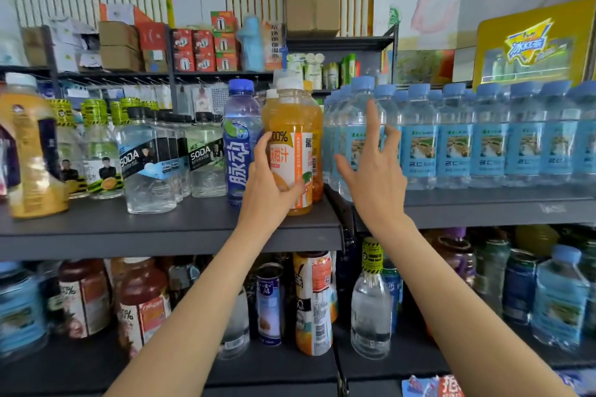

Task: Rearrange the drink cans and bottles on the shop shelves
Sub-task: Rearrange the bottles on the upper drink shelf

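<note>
My left hand grips an orange juice bottle with a white cap, standing near the right end of the upper left shelf. More orange juice bottles stand right behind it. A blue sports-drink bottle stands just left of it. My right hand is spread with straight fingers in front of a clear water bottle with a blue cap and blue label, at the left end of a long row of water bottles on the upper right shelf. Whether the fingers touch it I cannot tell.
Clear soda bottles and a big orange bottle fill the left of the upper shelf. The lower shelf holds juice bottles, cans and water bottles. Boxes and a yellow display carton stand behind.
</note>
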